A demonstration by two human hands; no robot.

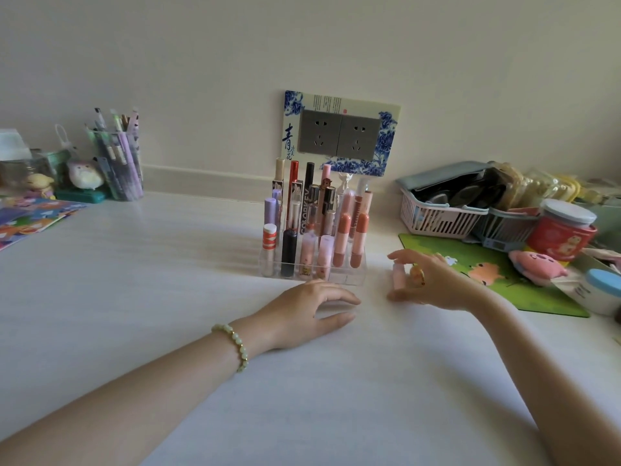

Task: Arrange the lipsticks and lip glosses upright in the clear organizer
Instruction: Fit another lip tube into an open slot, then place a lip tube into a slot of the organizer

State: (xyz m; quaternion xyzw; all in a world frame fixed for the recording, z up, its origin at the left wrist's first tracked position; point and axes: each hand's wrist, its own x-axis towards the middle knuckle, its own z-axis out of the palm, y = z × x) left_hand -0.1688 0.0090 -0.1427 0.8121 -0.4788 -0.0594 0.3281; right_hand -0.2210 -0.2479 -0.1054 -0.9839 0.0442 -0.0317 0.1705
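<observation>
The clear organizer [346, 276] stands on the white desk near the wall, with several lipsticks and lip glosses upright in its cells, such as a black tube [289, 252] and an orange-pink tube [358, 243]. Just right of the organizer, my right hand [433, 280] curls around a small pink lip gloss [399, 275] with a yellowish charm, thumb and fingers around it. My left hand [312, 311] rests on the desk in front of the organizer, fingers apart and holding nothing.
A pen cup [119, 163] and small toys stand at the back left. At the right are a green mat [524, 290], pink baskets [437, 216], a red jar [559, 235], a pink plush [537, 267] and a white jar with a blue lid [601, 290].
</observation>
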